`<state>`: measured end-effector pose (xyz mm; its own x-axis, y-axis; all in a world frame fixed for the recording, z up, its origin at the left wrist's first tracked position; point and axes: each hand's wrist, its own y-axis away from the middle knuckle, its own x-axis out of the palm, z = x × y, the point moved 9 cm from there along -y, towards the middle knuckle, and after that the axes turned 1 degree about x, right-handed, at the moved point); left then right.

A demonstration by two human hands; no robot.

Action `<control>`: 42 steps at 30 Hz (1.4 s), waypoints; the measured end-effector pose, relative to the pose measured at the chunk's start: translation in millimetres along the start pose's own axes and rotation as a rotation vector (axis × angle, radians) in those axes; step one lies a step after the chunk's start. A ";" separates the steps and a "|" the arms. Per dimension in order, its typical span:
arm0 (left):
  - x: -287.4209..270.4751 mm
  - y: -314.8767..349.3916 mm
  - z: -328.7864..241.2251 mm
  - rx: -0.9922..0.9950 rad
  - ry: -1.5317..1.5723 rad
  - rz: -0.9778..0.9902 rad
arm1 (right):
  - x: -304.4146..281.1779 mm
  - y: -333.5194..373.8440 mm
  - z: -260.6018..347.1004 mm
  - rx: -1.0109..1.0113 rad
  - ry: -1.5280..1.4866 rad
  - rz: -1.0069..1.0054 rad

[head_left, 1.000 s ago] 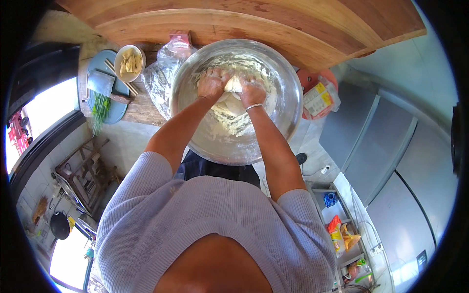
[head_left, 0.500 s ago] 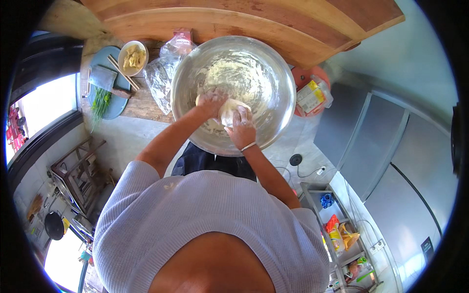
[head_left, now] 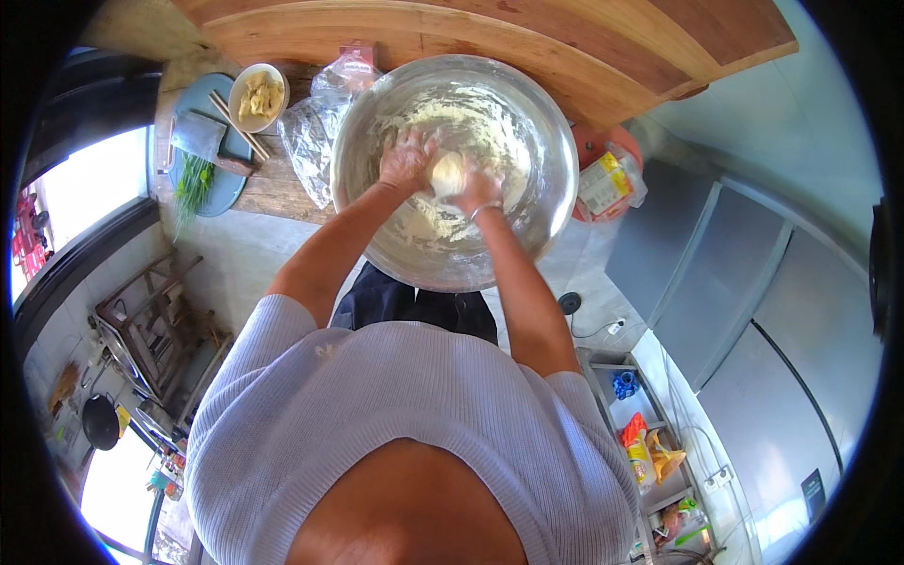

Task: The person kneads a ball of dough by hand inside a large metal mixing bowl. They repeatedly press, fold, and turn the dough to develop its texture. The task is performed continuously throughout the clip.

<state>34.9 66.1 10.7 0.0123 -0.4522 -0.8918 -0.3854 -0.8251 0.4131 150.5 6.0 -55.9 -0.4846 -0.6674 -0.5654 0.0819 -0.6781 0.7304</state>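
A: Dough (head_left: 448,173) is sitting in the middle of the big steel bowl (head_left: 556,160), and both hands are closing on it. Only the head view is showing this, so we are going by that alone.

B: Which hand is doing what?

A: The left hand (head_left: 405,160) is cupping the lump from its left side, fingers curled and pressing in. The right hand (head_left: 478,188) is pushing against it from the right, also curled round it. So each grip is pressed onto the dough rather than spread.

B: How is a squeeze like this best done?

A: I am judging here: the heels of both palms should be bearing evenly, with the lump being turned so the loose flour (head_left: 471,118) clinging to the bowl wall is getting picked up. The bowl is overhanging the bench (head_left: 273,188) edge toward the body, so pressing straight down, not outward, looks wiser.

B: What is lying around it?

A: A clear plastic bag (head_left: 315,132) is touching the bowl's left rim. Further left, a blue plate (head_left: 226,193) is carrying a small white bowl of pale food (head_left: 259,94), chopsticks (head_left: 237,125) and some green herbs (head_left: 193,184). A large wooden board (head_left: 527,47) is running behind the bowl, and a red and yellow packet (head_left: 603,179) is sitting just beside its right rim.

B: Anything getting in the way?

A: The bag is crowding the left elbow's side; nothing is blocking the hands themselves.
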 end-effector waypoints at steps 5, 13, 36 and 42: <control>-66.4 14.8 19.8 -0.084 0.268 -0.524 | -63.8 9.7 27.5 -0.470 0.019 -0.370; 107.1 66.5 15.7 -0.965 2.070 -0.076 | -34.3 17.2 38.2 -0.192 0.374 -0.430; 65.3 56.1 28.8 -0.607 0.414 0.200 | 52.7 77.1 9.1 -0.102 -0.239 -0.219; 59.7 47.4 28.8 -0.609 0.250 0.025 | 51.1 29.0 32.2 0.036 -0.189 -0.145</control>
<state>-9.3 9.7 -28.3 0.2522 -0.4785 -0.8411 0.2020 -0.8240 0.5293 100.0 -37.9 -51.3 -0.6440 -0.4921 -0.5857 -0.0297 -0.7489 0.6620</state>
